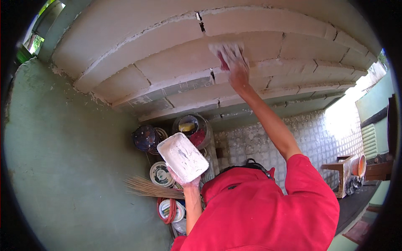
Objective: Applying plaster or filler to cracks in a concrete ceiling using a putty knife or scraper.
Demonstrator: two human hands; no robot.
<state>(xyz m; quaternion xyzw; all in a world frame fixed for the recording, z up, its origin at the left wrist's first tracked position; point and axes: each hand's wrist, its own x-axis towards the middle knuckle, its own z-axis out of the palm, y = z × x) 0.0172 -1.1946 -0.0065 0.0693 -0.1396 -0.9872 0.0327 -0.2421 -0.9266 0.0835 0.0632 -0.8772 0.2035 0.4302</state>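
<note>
In my left hand point(189, 181) rests a white rectangular plastic tub point(184, 155), tilted, its inside coated with white paste and a few darker streaks. The fingers support it from below and from the near side. My right arm reaches up to a pale block wall point(176, 54) with ridged courses and dark gaps at some joints. Against a course there, my right hand point(235, 69), whitened and blurred at the fingers, grips a small red object point(223, 62); its kind is hard to make out. Lower left of that hand, some blocks point(184, 87) show grey with white smears.
At the wall's foot stand a dark speckled bucket point(145, 138) and a large container point(207, 133) with a yellow sponge point(186, 126). A twig broom point(153, 188) and a coiled red hose point(171, 212) lie beside the green wall point(79, 159). A wooden stool point(344, 171) stands right.
</note>
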